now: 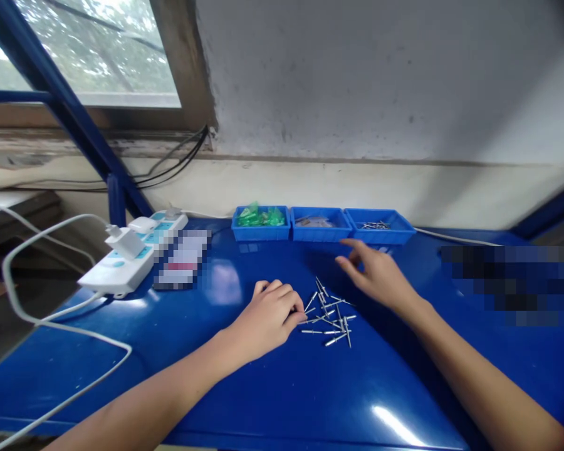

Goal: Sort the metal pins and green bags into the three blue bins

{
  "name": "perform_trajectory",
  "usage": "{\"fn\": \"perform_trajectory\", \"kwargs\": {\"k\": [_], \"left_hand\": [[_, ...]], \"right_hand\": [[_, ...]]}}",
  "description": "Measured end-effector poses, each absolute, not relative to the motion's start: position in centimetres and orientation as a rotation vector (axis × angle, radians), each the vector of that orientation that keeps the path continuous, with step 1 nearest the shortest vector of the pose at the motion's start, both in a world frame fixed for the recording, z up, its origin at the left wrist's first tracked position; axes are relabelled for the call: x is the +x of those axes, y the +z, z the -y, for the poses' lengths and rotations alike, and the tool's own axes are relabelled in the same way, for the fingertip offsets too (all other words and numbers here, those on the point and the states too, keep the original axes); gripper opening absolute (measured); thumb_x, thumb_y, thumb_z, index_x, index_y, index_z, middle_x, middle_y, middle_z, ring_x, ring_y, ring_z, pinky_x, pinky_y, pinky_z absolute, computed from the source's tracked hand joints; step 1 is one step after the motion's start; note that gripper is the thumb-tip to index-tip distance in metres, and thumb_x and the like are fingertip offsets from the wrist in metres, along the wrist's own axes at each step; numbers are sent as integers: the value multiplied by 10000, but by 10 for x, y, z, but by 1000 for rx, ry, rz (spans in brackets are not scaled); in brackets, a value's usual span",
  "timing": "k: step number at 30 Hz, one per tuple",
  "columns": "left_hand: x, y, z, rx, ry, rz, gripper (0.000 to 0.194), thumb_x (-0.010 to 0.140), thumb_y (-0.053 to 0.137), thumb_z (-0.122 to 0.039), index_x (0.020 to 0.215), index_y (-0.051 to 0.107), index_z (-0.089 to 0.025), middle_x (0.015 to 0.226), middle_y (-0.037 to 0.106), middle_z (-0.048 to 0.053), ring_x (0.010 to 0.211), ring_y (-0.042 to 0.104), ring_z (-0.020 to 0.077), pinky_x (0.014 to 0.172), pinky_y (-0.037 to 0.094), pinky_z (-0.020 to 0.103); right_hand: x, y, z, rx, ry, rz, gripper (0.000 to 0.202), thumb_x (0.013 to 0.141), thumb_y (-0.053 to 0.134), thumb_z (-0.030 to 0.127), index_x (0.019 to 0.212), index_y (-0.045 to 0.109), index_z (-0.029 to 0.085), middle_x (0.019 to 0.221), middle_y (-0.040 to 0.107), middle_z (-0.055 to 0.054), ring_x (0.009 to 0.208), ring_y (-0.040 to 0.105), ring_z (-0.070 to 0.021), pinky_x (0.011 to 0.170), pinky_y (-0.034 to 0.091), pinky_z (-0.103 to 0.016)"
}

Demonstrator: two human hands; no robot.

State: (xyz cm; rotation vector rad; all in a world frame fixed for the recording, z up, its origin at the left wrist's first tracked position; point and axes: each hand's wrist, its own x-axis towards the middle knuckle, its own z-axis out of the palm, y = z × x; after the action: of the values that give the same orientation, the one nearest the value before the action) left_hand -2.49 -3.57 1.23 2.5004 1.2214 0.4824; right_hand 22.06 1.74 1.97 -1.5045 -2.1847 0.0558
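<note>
Several silver rivets [329,314] lie in a loose pile on the blue table [272,388]. My left hand [270,316] rests on the table just left of the pile, fingers curled in, fingertips touching the nearest rivets; whether it holds one is unclear. My right hand [375,274] hovers behind and right of the pile, fingers spread and pointing left, holding nothing. Behind it stand three blue bins in a row: the left bin [260,232] has green pieces, the middle bin [318,233] pale parts, the right bin [381,234] more rivets.
A white power strip [130,255] with a plugged-in charger and a white cable [51,319] lies at the table's left. Beside it sits a blurred flat item [182,258]. Another blurred patch [507,275] is at the right. A wall and window are behind.
</note>
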Motion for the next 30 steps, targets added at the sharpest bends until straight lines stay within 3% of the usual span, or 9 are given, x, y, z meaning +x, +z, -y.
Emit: {"fn": "perform_trajectory", "kwargs": {"k": [4,10,12,15,20,23,26,30], "left_hand": [[-34,11,29,2585,495,-1332,113,868,560,-310,876,579,-199,867,619,3,859,500,197,809,277,389],[-34,11,27,2474,589,-1263,96,889,512,-240,828,571,-195,866,634,-2,863,527,189,788,332,355],[-31,11,28,2279,704,-1194,68,891,495,-221,914,558,-206,839,637,-14,841,553,167,763,375,308],[-26,11,31,2006,864,-1159,203,890,473,-219,1093,474,-216,753,615,-40,750,585,134,718,418,258],[-23,12,36,1938,894,-1153,233,908,444,-284,1129,423,-214,720,600,-41,710,588,134,689,430,258],[-24,14,39,2083,796,-1172,240,885,493,-346,1084,478,-213,818,599,0,778,563,160,728,422,299],[-25,15,40,2345,633,-1151,165,861,544,-309,1009,565,-239,947,584,18,894,517,192,814,371,367],[-25,13,38,2487,489,-1154,97,886,509,-228,913,600,-243,938,578,5,898,483,194,783,332,369]], "right_hand": [[192,19,-3,-1191,172,2478,372,914,415,419,1188,535,198,824,659,-54,748,614,-184,668,461,-298],[186,19,5,-975,40,2462,329,910,441,388,1104,583,163,841,648,-79,757,585,-176,646,447,-296],[183,21,9,-880,-3,2470,288,904,461,363,1054,592,154,823,638,-72,732,561,-164,639,427,-290],[174,21,16,-763,-37,2508,208,913,449,297,932,603,158,762,614,-47,694,520,-146,627,392,-281],[168,23,20,-735,-231,2486,206,923,417,229,848,594,155,671,579,-24,636,487,-134,583,344,-275],[184,33,7,-819,-373,2319,202,911,428,230,806,587,161,651,584,-21,605,497,-124,576,353,-261],[214,45,-19,-1129,-543,1968,193,900,437,269,835,588,167,687,616,-37,636,553,-136,609,388,-260],[244,49,-44,-1730,-516,1677,390,856,474,374,1168,498,140,718,632,-54,617,574,-191,554,372,-286]]}}
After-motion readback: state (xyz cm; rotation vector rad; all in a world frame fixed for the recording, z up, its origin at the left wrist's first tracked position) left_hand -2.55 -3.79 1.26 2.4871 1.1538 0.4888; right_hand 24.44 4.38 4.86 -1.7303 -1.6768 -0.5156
